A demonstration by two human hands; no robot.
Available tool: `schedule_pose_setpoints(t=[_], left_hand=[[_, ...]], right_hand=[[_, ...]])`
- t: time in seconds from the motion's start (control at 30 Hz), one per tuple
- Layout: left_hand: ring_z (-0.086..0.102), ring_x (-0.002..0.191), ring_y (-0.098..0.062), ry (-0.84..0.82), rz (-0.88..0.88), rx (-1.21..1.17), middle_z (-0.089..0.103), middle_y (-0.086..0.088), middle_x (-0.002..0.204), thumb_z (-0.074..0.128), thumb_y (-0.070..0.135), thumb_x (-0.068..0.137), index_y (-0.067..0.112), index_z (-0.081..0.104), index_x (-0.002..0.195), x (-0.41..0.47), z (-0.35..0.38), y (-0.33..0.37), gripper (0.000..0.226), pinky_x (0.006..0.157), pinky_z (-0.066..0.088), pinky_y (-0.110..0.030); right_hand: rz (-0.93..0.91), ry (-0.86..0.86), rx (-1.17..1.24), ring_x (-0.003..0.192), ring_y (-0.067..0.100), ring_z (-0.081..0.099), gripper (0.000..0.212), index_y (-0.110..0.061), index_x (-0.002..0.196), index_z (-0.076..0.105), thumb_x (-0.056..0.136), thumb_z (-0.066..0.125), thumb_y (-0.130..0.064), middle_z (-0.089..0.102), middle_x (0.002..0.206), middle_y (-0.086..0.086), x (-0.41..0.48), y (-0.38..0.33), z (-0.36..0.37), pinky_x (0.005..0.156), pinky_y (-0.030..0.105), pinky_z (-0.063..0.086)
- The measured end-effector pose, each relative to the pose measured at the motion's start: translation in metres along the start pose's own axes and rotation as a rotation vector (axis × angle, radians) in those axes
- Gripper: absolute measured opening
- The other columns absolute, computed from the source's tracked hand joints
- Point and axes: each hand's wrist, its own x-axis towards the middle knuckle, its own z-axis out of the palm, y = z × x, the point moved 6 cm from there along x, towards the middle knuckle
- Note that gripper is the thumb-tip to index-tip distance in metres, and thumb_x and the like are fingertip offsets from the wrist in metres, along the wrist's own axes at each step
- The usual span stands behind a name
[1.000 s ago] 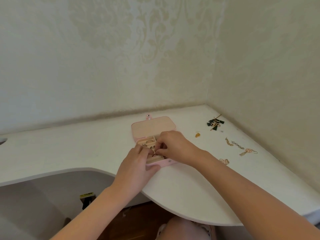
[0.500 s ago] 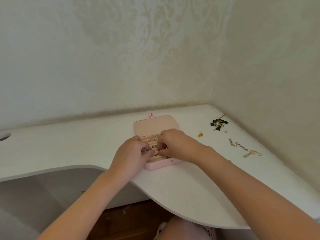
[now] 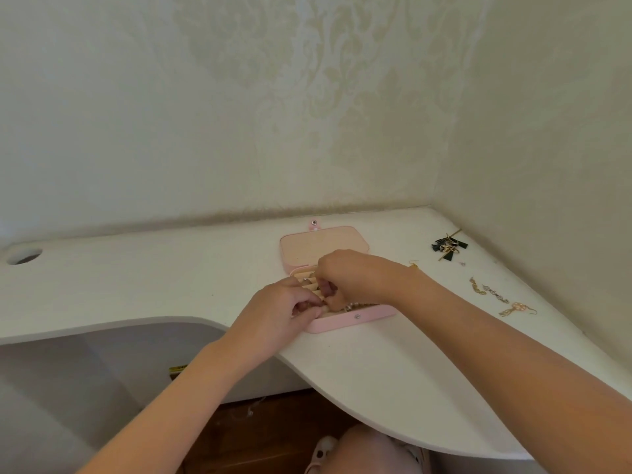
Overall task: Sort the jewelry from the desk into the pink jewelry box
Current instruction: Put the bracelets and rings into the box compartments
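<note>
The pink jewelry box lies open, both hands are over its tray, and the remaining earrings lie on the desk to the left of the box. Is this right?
Not quite. The head view shows the remaining earrings on the desk to the right of the pink jewelry box, not the left. The rest holds.

An open pink rectangular jewelry box [image 3: 355,318] lies on the white curved counter [image 3: 154,289], its lid flat toward the wall. The left hand [image 3: 277,314] and right hand [image 3: 354,275] meet over its beige ring rolls [image 3: 299,274], fingers [image 3: 306,304] curled; what they pinch is hidden. Well to the right lie dark green tassel earrings [image 3: 448,248], a gold chain earring [image 3: 477,286] and a silver crystal earring [image 3: 496,294].
</note>
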Motion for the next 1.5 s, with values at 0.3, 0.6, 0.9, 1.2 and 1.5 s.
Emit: schedule_pose_setpoints(t=[0.3,0.6,0.9,1.2,1.5], left_hand=[[0.054,0.082,-0.004,0.012,-0.04,-0.022,0.053,0.013,0.088,0.061,0.029,0.088,0.025,0.07,0.094,0.001,-0.002,-0.005,0.011,0.073,0.041,-0.018],[0.052,0.082,-0.003,0.125,0.003,0.01,0.058,0.017,0.091,0.064,0.028,0.087,0.027,0.065,0.106,0.007,0.0,0.0,0.02,0.069,0.034,-0.008],[0.056,0.093,-0.008,0.106,0.137,0.092,0.063,0.011,0.1,0.056,0.025,0.092,0.023,0.069,0.105,0.007,0.01,0.022,0.019,0.076,0.041,-0.019],[0.052,0.103,-0.008,0.192,0.064,0.063,0.057,0.009,0.109,0.06,0.022,0.089,0.021,0.063,0.114,0.002,0.008,0.009,0.026,0.084,0.037,-0.017],[0.043,0.11,-0.01,0.283,-0.002,0.001,0.046,0.011,0.111,0.062,0.017,0.087,0.016,0.063,0.108,0.0,0.014,-0.005,0.021,0.09,0.025,-0.013]], right_hand=[[-0.041,0.219,0.189,0.076,0.011,0.046,0.01,-0.011,0.089,0.067,0.087,0.061,-0.019,0.051,0.084,-0.004,-0.02,0.008,-0.007,0.063,0.019,0.033],[0.1,0.436,0.358,0.072,0.001,0.05,0.008,-0.014,0.09,0.068,0.087,0.061,-0.016,0.059,0.091,-0.004,-0.064,0.04,0.018,0.065,0.013,0.035],[0.107,0.579,0.336,0.091,0.019,0.061,0.042,-0.014,0.105,0.069,0.088,0.038,-0.036,0.061,0.107,0.001,-0.083,0.016,0.042,0.075,0.032,0.051],[0.114,0.607,0.383,0.096,0.017,0.06,0.028,-0.009,0.101,0.07,0.087,0.05,-0.024,0.06,0.112,0.001,-0.096,0.024,0.042,0.082,0.027,0.048],[0.518,0.567,0.398,0.079,0.008,0.056,0.014,-0.02,0.098,0.068,0.088,0.06,-0.014,0.06,0.091,-0.009,-0.162,0.099,0.04,0.077,0.023,0.045]])
